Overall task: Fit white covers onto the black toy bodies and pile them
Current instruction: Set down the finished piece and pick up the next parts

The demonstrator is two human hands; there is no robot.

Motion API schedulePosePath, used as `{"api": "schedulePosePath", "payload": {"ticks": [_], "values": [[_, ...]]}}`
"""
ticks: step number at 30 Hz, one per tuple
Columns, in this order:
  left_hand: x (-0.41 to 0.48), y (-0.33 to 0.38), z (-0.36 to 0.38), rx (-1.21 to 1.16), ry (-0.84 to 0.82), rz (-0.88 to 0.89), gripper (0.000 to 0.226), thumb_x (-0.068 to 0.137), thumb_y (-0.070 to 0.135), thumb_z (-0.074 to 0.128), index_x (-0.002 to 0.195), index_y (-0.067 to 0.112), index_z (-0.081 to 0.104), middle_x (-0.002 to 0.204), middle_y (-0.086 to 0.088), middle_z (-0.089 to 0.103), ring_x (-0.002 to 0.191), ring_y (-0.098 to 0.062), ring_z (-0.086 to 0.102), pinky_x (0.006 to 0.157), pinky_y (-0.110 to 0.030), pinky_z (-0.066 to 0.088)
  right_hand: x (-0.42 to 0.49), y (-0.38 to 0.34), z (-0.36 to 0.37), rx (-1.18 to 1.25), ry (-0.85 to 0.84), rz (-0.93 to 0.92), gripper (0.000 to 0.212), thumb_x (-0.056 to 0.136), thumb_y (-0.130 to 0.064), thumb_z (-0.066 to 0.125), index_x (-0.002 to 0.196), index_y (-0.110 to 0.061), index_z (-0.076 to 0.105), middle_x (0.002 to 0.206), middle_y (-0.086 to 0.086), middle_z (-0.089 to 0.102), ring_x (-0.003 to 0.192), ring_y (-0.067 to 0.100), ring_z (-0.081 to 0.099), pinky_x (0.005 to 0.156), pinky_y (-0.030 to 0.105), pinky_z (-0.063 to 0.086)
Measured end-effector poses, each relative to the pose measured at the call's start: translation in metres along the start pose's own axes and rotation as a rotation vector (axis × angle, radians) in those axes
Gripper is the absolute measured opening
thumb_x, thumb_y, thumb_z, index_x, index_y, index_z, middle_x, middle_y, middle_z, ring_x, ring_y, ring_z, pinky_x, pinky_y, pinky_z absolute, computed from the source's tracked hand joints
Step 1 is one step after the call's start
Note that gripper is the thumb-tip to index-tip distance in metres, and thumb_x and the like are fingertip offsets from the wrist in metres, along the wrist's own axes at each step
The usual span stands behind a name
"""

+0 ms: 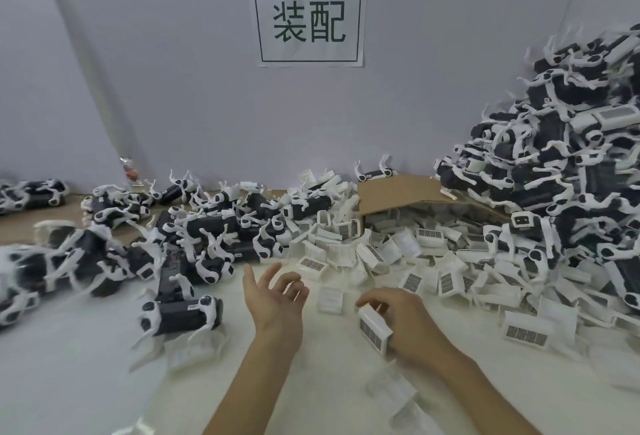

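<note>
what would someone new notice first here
Most striking is the tall heap of black-and-white toys piled high at right, then the paper sign with two large characters up on the back wall. Near the front, the right hand grips a white cover while the left hand is open beside it.

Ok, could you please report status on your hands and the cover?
Right hand grips white cover. Left hand open, empty. Black toy body lies left, path clear.
</note>
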State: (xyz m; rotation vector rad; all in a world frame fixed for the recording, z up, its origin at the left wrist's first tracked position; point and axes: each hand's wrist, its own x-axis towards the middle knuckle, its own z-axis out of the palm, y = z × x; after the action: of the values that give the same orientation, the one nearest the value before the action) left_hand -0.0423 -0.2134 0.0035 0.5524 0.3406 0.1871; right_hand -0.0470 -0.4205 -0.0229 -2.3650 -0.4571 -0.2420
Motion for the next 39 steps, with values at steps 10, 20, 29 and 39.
{"api": "schedulePosePath", "payload": {"ticks": [10, 20, 29, 39], "values": [[0.008, 0.036, -0.013, -0.3, 0.189, 0.013, 0.063, 0.083, 0.067, 0.067, 0.103, 0.01, 0.05, 0.078, -0.008, 0.056, 0.052, -0.016, 0.05, 0.046, -0.023, 0.048, -0.003, -0.004, -0.002, 0.068, -0.026, 0.019, 0.033, 0.075, -0.002, 0.073, 0.09, -0.03, 0.074, 0.082, -0.002, 0.068, 0.073, 0.008, 0.059, 0.067, 0.013, 0.046], [0.013, 0.035, -0.015, -0.289, 0.341, 0.012, 0.055, 0.092, 0.065, 0.056, 0.089, 0.01, 0.054, 0.071, -0.007, 0.055, 0.05, -0.017, 0.048, 0.042, -0.019, 0.043, -0.003, -0.003, 0.001, 0.159, -0.001, 0.035, 0.022, 0.074, -0.017, 0.074, 0.087, -0.035, 0.073, 0.08, -0.003, 0.067, 0.07, 0.009, 0.058, 0.065, 0.017, 0.048], [0.018, 0.031, -0.016, -0.286, 0.312, -0.088, 0.047, 0.104, 0.051, 0.043, 0.087, 0.008, 0.052, 0.074, -0.008, 0.052, 0.056, -0.018, 0.045, 0.046, -0.025, 0.042, -0.001, -0.006, 0.0, 0.163, -0.019, 0.084, 0.026, 0.089, -0.003, 0.071, 0.09, -0.029, 0.073, 0.081, -0.002, 0.066, 0.063, 0.009, 0.056, 0.063, 0.01, 0.044], [0.006, 0.021, -0.004, 0.496, 0.127, 0.389, 0.017, 0.1, 0.017, 0.051, 0.086, 0.014, 0.06, 0.072, -0.001, 0.061, 0.066, -0.02, 0.056, 0.062, -0.03, 0.046, -0.002, -0.01, -0.001, 0.142, -0.016, 0.084, 0.027, 0.089, -0.003, 0.071, 0.09, -0.03, 0.073, 0.08, -0.004, 0.066, 0.059, 0.001, 0.055, 0.063, 0.009, 0.044]]}}
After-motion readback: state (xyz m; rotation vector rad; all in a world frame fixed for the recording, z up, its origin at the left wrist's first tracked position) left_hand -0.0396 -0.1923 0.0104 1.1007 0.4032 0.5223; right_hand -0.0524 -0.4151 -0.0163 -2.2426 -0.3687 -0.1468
